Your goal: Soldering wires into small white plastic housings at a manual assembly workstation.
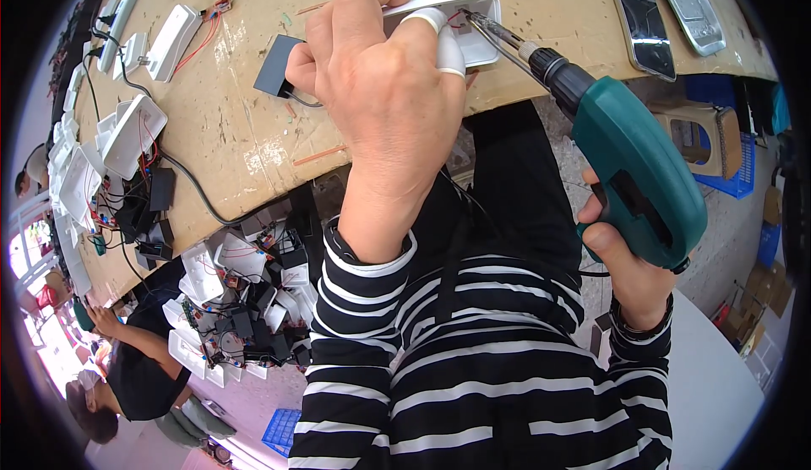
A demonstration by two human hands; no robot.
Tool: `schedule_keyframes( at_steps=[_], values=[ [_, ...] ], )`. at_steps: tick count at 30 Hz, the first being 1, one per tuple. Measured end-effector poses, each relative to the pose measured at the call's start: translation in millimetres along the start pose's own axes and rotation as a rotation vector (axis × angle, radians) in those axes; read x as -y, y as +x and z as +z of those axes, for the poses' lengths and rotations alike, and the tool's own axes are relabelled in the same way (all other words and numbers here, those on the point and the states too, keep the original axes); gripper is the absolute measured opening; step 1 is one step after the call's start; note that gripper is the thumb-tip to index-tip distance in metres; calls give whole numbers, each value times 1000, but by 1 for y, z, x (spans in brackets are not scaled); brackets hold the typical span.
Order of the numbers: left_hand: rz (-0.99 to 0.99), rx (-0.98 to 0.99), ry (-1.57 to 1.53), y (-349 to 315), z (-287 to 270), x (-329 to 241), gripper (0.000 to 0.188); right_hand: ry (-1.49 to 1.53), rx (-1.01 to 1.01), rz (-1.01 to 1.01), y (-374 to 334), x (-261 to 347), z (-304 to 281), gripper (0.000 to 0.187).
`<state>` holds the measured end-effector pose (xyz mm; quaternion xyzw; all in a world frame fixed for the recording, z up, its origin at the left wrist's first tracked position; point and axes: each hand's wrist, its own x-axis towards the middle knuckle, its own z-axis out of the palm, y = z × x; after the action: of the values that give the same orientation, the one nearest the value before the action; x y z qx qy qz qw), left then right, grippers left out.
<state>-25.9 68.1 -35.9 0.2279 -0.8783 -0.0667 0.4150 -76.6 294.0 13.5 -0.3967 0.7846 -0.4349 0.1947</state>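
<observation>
My left hand (389, 73) is closed on a white plastic casing (486, 38) at the table's edge, with white finger cots on two of its fingers. Those covered fingers reach into the casing, near a thin red wire (456, 19); whether they pinch the wire is hard to make out. My right hand (621, 250) grips the handle of a green soldering gun (642, 162). The gun's metal tip, with a thin tube beside it, points into the casing at the wire's end. Left of my left hand lies a black box (277, 66) with a cable, partly covered.
More white casings (173, 43) with red wires and black cables lie along the table's left. Below the edge is a heap of casings and black boxes (245, 301). Clear-covered trays (688, 5) lie far right. A co-worker (144, 360) sits at the lower left.
</observation>
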Motion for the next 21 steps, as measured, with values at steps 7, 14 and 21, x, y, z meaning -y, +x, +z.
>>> schedule_keyframes(
  at_steps=[7,14,21],
  values=[
    [9,-17,-42,1,0,-1,6,-26,0,-28,-1,0,-2,56],
    [1,26,53,0,-4,-2,11,113,-52,5,-1,2,5,57],
    [0,28,50,2,-5,-3,10,209,-59,45,-4,2,9,61]
  ],
)
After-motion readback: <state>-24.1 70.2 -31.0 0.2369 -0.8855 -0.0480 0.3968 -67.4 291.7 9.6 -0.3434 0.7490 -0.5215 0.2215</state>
